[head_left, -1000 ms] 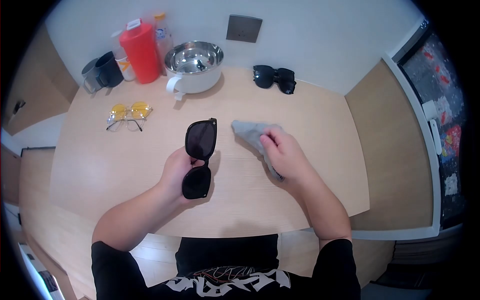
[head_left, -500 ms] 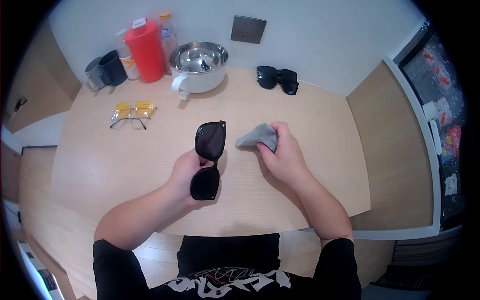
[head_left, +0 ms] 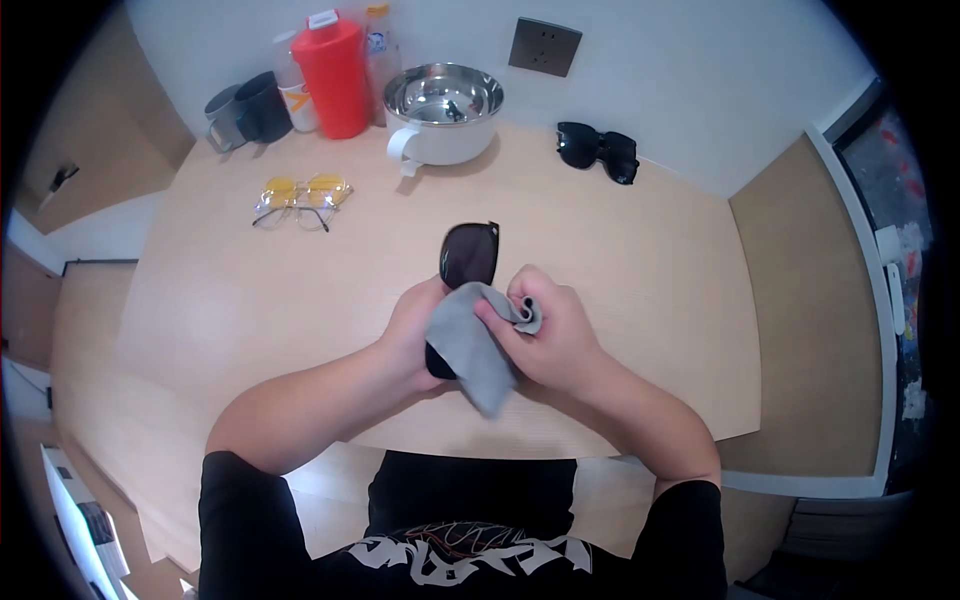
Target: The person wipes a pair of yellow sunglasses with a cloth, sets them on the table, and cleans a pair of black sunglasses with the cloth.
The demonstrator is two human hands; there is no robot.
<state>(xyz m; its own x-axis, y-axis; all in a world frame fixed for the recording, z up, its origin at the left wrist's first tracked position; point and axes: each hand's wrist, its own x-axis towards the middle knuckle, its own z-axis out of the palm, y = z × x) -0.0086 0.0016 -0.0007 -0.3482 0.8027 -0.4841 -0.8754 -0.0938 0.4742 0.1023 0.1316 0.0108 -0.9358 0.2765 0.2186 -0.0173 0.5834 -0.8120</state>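
Note:
My left hand (head_left: 409, 330) grips the black sunglasses (head_left: 469, 254) from behind, with one dark lens upright above the fingers. My right hand (head_left: 548, 335) is closed on a grey cloth (head_left: 470, 335), which hangs over the bridge and most of the lower lens. Only a dark edge of that lens shows at the cloth's left. The cloth's lower corner dangles, slightly blurred, and a rolled part of it sticks out by my right thumb.
On the wooden table (head_left: 250, 330) stand a steel-lined white bowl (head_left: 450, 142), a red jug (head_left: 334, 80), two bottles and two dark mugs (head_left: 262, 108). Yellow-tinted glasses (head_left: 325, 188) with clear ones lie at left, black sunglasses (head_left: 598, 150) at the back right.
My right hand has moved left and brought the cloth onto the sunglasses in my left hand. The whole view has shifted, so the table items appear further right and higher.

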